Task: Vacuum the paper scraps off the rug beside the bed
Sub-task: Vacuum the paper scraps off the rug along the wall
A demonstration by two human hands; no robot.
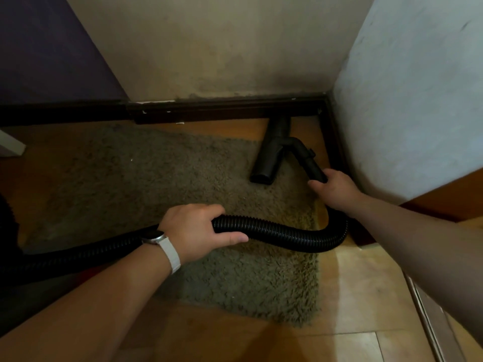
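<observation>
Both grips are holding vacuum parts, left hand [194,227] hose [287,235], right hand [333,189] handle [312,164], seemingly readying the nozzle [264,165] beyond for sweeping the rug [130,184].

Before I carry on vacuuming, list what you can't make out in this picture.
1. Vacuum body: head view, the hose runs off the left edge; the machine is out of frame.
2. Paper scraps: pale specks on the rug are too small and dim to confirm.
3. Hose-to-pipe joint: the right hand, gripping the pipe, covers it.
4. Hose under the left hand: hidden by its fingers.
</observation>
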